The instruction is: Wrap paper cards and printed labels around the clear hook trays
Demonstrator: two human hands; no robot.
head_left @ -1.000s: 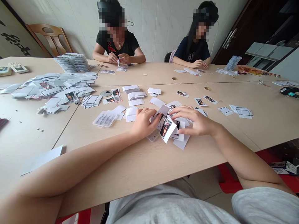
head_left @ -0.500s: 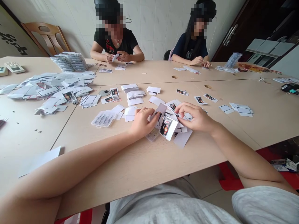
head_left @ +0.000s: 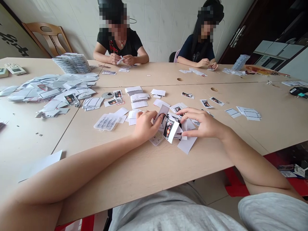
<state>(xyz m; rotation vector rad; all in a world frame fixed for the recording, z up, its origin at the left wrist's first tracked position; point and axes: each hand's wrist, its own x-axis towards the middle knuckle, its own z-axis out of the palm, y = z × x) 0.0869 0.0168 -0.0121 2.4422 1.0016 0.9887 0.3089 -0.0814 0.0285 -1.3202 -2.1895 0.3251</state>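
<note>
My left hand (head_left: 147, 125) pinches a folded white card (head_left: 170, 129) with a dark printed picture on its lower flap; the blank upper flap rises past my thumb. To the right, my right hand (head_left: 201, 123) has its fingers apart, close to the card and touching nothing I can make out. Beneath both hands lies a loose heap of printed and blank cards (head_left: 187, 146). A clear plastic case (head_left: 157, 138) is partly hidden under the held card. Another clear case (head_left: 106, 122) with small items inside sits left of my left hand.
Stacks of white cards (head_left: 139, 97) stand beyond my hands, beside a grey tape roll (head_left: 107, 95). A big pile of cards and packets (head_left: 55, 88) covers the left, with stacked clear cases (head_left: 72, 63) behind. Two people work across the table (head_left: 134, 173).
My right hand has opened its fingers and drawn slightly away from the folded card. The card has tilted a little in my left hand, which stays nearly in place.
</note>
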